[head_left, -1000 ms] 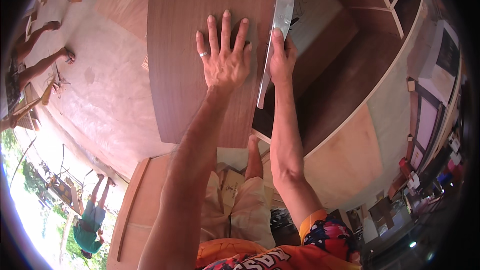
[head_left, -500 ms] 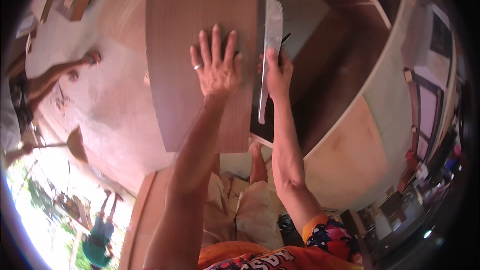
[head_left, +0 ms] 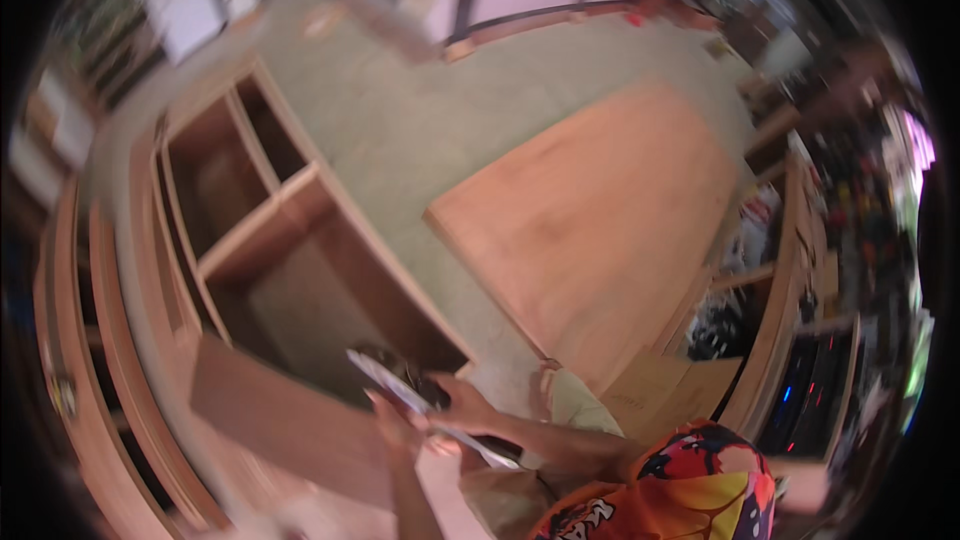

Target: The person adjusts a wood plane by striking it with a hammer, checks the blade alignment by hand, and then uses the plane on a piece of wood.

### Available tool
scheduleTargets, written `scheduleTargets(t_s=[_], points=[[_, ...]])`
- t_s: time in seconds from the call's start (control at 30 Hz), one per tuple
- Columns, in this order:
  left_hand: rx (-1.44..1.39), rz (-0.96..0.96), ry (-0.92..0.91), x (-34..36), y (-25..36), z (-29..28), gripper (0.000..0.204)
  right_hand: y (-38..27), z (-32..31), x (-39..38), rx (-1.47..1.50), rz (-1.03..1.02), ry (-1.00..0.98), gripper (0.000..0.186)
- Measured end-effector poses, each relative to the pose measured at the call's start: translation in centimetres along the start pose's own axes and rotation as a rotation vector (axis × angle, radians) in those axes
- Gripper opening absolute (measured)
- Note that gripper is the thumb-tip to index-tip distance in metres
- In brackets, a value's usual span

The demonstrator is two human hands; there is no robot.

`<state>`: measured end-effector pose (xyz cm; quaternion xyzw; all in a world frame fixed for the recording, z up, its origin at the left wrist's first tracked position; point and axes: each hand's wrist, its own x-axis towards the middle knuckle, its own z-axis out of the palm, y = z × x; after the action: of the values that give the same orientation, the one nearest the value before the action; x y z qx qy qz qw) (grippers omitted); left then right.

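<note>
A long, flat silver-grey strip point(head_left: 390, 383) slants across in front of me, blurred by motion. My right hand point(head_left: 465, 406) is closed around its middle, with something dark beside the fingers that I cannot make out. My left hand point(head_left: 394, 427) is at the strip's near side, its fingers bent against it, though smeared. Beyond both hands lies an open wooden cabinet frame point(head_left: 345, 202) with several compartments and a dark inside. A brown wood-grain board point(head_left: 275, 425) extends along the cabinet's near side, to the left of my hands.
A large orange-brown wood panel point(head_left: 600, 210) lies on the floor to the right. Long wooden frames point(head_left: 110, 340) line the left side. Cardboard point(head_left: 665, 390) and a cluttered wooden shelf point(head_left: 785, 240) stand at right. Farther off is a low cabinet point(head_left: 540, 5).
My view has swung to the right. My left hand has left the brown board and come to the strip. The strip, still in my right hand, has tilted from near upright to a slant.
</note>
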<state>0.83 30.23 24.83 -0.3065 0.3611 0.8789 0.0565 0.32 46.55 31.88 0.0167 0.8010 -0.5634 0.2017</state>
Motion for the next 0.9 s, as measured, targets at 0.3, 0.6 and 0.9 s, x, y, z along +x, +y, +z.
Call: scheduleTargets(t_s=[0.3,0.6,0.9], points=[[-0.008,-0.254,-0.277,-0.9,-5.1,23.7,0.051,-1.2,-22.8,0.3,-0.064,-0.27,-0.095,0.077],[0.206,-0.268,-0.347,1.4,-13.3,56.6,0.05,7.8,-57.7,-11.4,0.12,0.417,0.733,0.065],[0.313,-0.411,-0.777,8.9,-30.4,80.3,0.04,15.4,-77.8,-18.0,0.566,0.457,1.123,0.06]])
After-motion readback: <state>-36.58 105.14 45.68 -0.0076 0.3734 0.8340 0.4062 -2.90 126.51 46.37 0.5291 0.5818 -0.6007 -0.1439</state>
